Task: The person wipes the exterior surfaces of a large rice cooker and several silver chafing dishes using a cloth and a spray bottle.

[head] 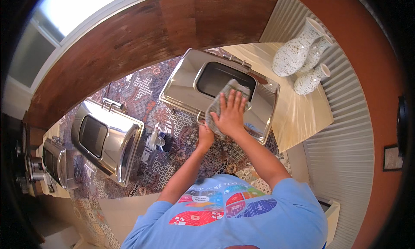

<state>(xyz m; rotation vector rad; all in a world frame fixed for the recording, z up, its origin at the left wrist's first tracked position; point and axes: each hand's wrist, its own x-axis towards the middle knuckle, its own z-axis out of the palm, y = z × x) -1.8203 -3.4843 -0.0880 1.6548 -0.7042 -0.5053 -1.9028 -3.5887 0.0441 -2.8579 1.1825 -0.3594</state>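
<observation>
A polished steel chafing dish (180, 83) with a dark window (210, 77) in its lid stands before me. My right hand (231, 114) lies flat on a grey-green cloth (234, 84), fingers spread, pressing it against the lid over the window's lower edge. The cloth hides part of the window and the steel below it. At the lid's front edge, my left hand (206, 137) is closed around the metal handle (200, 116), whose far end shows above the fingers.
A second chafing dish (113, 135) and a smaller third one (53, 161) stand to the left on the patterned tablecloth (155, 109). Between them and me is a spray bottle (159, 140). Several speckled white vases (291, 56) occupy the pale tabletop (301, 113) at right.
</observation>
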